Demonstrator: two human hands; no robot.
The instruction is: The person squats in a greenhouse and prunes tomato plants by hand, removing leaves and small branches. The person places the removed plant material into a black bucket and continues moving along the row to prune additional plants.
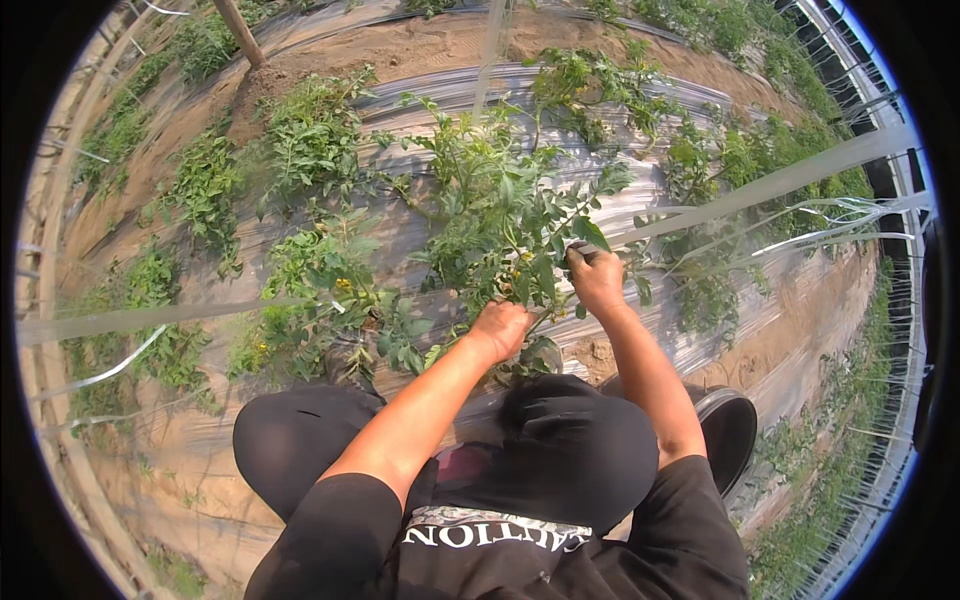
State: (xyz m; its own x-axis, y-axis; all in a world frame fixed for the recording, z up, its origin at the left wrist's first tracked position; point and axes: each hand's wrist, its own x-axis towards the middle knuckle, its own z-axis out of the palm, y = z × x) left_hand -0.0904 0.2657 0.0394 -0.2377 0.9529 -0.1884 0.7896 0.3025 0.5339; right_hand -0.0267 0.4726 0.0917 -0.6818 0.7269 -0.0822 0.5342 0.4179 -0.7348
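Observation:
A leafy tomato plant [487,202] with small yellow flowers rises in front of me. My left hand [504,328] is curled low at its stems; leaves and the hand itself hide the fingertips, so what it grips cannot be made out. Higher and to the right, my right hand [596,277] is closed beside the foliage, its fingers darkened. A translucent plastic strip [750,191] runs from the upper right down to this hand, which appears to pinch its end. Silvery plastic mulch film [630,199] lies beneath the plant.
Further tomato plants stand at left [315,127], near left [322,262] and upper right [585,82]. Another plastic strip [225,309] stretches in from the left, and one hangs above [491,52]. A wooden post [240,34] stands upper left. A dark round object [727,435] sits by my right hip.

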